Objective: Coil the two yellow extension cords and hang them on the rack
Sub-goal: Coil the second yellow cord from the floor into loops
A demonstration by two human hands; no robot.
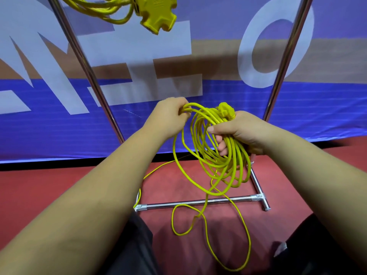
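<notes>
Head view, from the upper left: one yellow cord (pixel 111 10) hangs coiled from the top of the rack (pixel 83 62), its socket block (pixel 156 14) dangling beside the loops. I judge half the job done. The second cord is only partly coiled and not yet hung.

My left hand (pixel 168 116) is closed on the strands at the top of the coil, fingers curled round them, and I take it to be laying the next loop across. Between my hands the coil (pixel 216 151) hangs as a loose bunch of loops, drooping in front of the rack's base bar (pixel 198 202). My right hand (pixel 238 132) grips the gathered loops, fingers wrapped through the bundle, with the plug (pixel 226 111) poking up just above it.

Below both hands a tail (pixel 228 245) of the same cord lies slack on the red floor (pixel 59 185) — it crosses the base bar and loops between my knees, and another run trails toward the bar's left end. By my reckoning that slack must be gathered in before the coil goes up beside the first, and the crossing in the tail near the bar could snag.
</notes>
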